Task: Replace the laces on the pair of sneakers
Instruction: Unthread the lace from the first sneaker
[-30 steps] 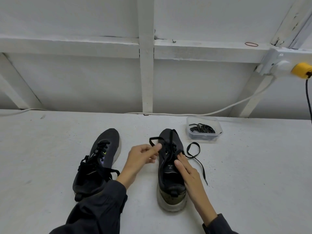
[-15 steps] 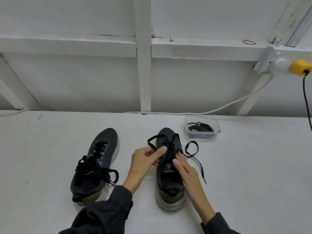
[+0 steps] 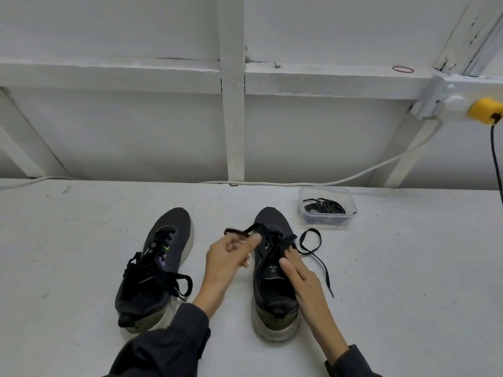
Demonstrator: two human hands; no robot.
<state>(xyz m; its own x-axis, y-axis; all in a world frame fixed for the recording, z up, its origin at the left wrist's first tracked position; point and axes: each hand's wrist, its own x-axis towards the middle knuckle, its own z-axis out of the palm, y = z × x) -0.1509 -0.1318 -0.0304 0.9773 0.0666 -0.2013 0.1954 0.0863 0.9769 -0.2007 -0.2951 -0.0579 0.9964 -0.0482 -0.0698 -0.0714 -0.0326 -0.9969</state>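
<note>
Left hand (image 3: 226, 257) pinches flat black lace (image 3: 253, 228) of dark mesh sneaker (image 3: 272, 219); right hand (image 3: 302, 278), fingers straight, presses its tongue (image 3: 272, 269)

No word, brand name or number can be read anywhere. The right sneaker (image 3: 272, 221) carries a small pale print (image 3: 273, 268) on its tongue, too blurred to make out. The left sneaker (image 3: 168, 221) shows a small yellow-green mark (image 3: 166, 248) beside its laces and a purple patch (image 3: 162, 259) just nearer; neither forms legible letters.
</note>
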